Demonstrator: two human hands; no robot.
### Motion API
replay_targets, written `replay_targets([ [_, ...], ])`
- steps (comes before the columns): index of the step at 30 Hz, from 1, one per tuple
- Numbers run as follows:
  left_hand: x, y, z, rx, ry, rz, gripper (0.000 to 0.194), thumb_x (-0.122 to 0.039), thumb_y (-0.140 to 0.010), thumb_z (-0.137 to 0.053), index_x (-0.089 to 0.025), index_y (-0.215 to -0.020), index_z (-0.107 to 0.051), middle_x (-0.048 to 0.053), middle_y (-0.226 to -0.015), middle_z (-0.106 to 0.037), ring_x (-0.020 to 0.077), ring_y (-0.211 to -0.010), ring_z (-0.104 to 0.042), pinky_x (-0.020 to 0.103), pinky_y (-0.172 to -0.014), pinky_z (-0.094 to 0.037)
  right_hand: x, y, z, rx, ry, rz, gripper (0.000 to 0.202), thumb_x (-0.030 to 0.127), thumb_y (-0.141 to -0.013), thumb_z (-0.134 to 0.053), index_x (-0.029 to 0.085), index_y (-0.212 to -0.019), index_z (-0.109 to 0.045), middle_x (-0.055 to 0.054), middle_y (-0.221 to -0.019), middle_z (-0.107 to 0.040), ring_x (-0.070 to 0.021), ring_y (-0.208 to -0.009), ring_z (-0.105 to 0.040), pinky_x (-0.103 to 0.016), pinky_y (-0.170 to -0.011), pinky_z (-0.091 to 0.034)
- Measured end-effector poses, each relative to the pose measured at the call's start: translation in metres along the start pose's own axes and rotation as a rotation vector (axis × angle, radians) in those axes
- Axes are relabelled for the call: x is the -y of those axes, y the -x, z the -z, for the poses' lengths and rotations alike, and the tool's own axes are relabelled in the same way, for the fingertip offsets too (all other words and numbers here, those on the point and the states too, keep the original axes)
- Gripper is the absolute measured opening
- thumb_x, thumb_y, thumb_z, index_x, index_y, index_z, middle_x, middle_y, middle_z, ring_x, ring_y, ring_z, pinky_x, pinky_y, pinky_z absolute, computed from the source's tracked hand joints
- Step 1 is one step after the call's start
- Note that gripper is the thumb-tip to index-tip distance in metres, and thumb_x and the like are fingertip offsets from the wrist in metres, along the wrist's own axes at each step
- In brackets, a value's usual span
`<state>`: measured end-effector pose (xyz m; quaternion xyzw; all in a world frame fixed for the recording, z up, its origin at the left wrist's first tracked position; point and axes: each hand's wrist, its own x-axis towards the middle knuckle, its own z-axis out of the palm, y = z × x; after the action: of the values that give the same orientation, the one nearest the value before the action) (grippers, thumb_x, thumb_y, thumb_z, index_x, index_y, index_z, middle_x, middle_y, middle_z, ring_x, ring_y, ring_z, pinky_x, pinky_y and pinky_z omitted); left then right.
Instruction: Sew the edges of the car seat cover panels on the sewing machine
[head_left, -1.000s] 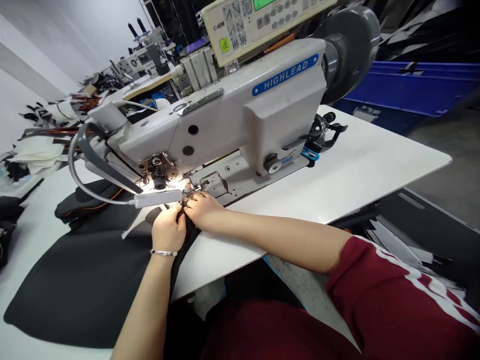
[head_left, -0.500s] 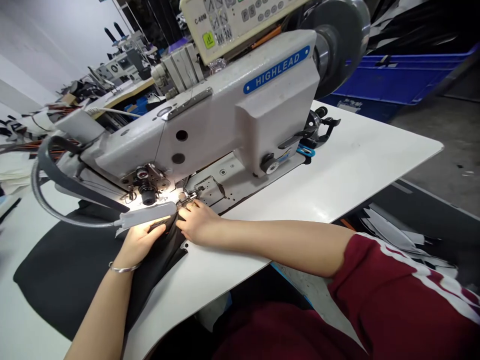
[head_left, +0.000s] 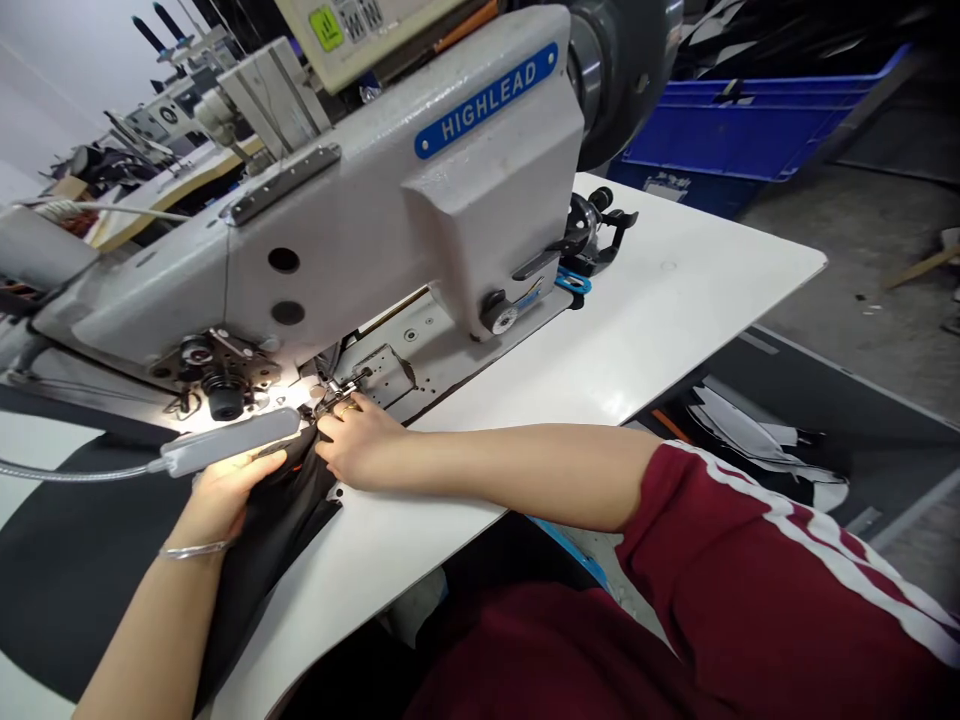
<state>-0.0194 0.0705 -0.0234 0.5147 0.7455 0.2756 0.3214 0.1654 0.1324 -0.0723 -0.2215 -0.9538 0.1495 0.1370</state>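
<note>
A grey sewing machine (head_left: 360, 220) stands on a white table, its needle area lit by a slim lamp (head_left: 232, 440). Black fabric (head_left: 82, 570) lies at the left and runs up to the needle area. My left hand (head_left: 229, 490), with a bracelet at the wrist, holds the fabric just below the lamp, its fingertips partly hidden. Close to the presser foot, my right hand (head_left: 360, 443) has its fingers bent on the fabric's edge beside the metal guide (head_left: 343, 390).
The white table (head_left: 675, 290) reaches to the right. Behind it is a blue crate (head_left: 735, 125) with dark material. Below the table's right edge lie black and white pieces (head_left: 750, 450). More machines (head_left: 172, 110) stand at the back left.
The view has shifted, so the machine and both hands appear further left. Both hands keep nearly the same places on the fabric by the needle area.
</note>
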Motion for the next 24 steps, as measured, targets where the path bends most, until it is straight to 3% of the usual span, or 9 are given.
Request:
replay_targets([
  [3, -0.001, 0.008, -0.012, -0.006, -0.319, -0.141, 0.041, -0.052, -0.074, -0.060, -0.020, -0.097, -0.070, 0.007, -0.106, -0.072, 0.0309, -0.103, -0.064, 0.046, -0.098, -0.052, 0.000, 0.001, 0.003, 0.015, -0.014, 0.000, 0.024, 0.029, -0.095, -0.054, 0.017, -0.109, -0.069, -0.011, -0.123, -0.056, -0.0304, -0.122, -0.044, -0.053, -0.113, -0.027],
  [5, 0.000, 0.015, -0.022, -0.089, -0.553, -0.298, 0.040, -0.045, -0.080, -0.050, -0.019, -0.101, -0.070, 0.010, -0.106, -0.071, 0.0310, -0.100, -0.064, 0.046, -0.093, -0.052, 0.000, 0.005, 0.006, 0.004, -0.005, 0.013, 0.027, 0.027, -0.095, -0.052, 0.014, -0.112, -0.068, -0.013, -0.122, -0.057, -0.0300, -0.121, -0.045, -0.051, -0.113, -0.028],
  [7, 0.004, 0.019, -0.030, -0.139, -0.652, -0.421, 0.039, -0.041, -0.085, -0.043, -0.016, -0.103, -0.068, 0.012, -0.102, -0.071, 0.0293, -0.093, -0.065, 0.043, -0.085, -0.054, 0.001, 0.009, 0.010, -0.005, 0.005, 0.023, 0.028, 0.024, -0.095, -0.052, 0.011, -0.114, -0.068, -0.014, -0.121, -0.058, -0.0295, -0.120, -0.047, -0.050, -0.113, -0.028],
  [19, 0.022, 0.008, -0.021, -0.125, -0.647, -0.886, 0.024, -0.020, -0.095, -0.045, -0.013, -0.105, -0.065, 0.010, -0.102, -0.071, 0.0201, -0.092, -0.066, 0.030, -0.084, -0.052, 0.009, 0.000, -0.003, -0.018, -0.008, -0.018, 0.033, 0.031, -0.091, -0.059, 0.011, -0.116, -0.067, -0.016, -0.120, -0.058, -0.0297, -0.118, -0.048, -0.052, -0.116, -0.027],
  [24, 0.028, -0.001, -0.013, -0.071, -0.655, -0.965, 0.023, -0.016, -0.096, -0.044, -0.014, -0.104, -0.065, 0.010, -0.103, -0.072, 0.0200, -0.093, -0.068, 0.031, -0.085, -0.054, 0.013, -0.002, -0.012, -0.047, 0.031, -0.030, 0.036, 0.033, -0.093, -0.055, 0.011, -0.120, -0.064, -0.016, -0.123, -0.058, -0.0311, -0.118, -0.047, -0.053, -0.116, -0.026],
])
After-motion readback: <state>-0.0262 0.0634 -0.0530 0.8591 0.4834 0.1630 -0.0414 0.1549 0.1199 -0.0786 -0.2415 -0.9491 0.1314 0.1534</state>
